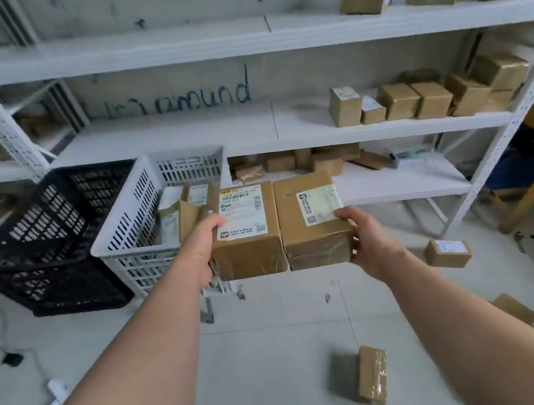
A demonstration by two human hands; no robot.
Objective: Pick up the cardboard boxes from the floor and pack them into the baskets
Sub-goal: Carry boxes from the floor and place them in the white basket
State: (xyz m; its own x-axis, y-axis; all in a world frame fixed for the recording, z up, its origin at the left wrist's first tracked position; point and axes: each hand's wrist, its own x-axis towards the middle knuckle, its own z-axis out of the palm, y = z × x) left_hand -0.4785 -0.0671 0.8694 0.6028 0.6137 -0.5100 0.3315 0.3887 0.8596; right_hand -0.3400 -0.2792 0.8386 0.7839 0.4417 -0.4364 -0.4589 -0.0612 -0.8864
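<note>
While both arms are stretched out in front, each hand has its own cardboard box and the two boxes are squeezed side by side so they touch along one long edge. The left hand (201, 250) grips the left box (246, 236) by its outer side, thumb on top right at the edge of the big white label; the other fingers go under or behind, so can't see them. The right hand (370, 242) does the same on the right box (313, 223): thumb on top by the corner of its label, fingers curled round the outer side and bottom edge.

The pair is up in the air, not on anything, just right of the white basket (124, 230) and overlapping its near right corner from this angle. That basket already has a few boxes in it, and its open top sits just left of the left box. The black basket (38, 236) is pushed up against the white one's left side; can't really see inside it.

Right behind the held boxes is the front edge of the shelf (179, 135), with more boxes (416, 98) on it off to the right. Below the hands it's bare tile. Loose boxes lie on the floor to the right: one near the shelf leg (448, 253), one further right (513, 309), one on edge close by (373, 375). A power strip (56, 390) and its cable are on the floor to the left.
</note>
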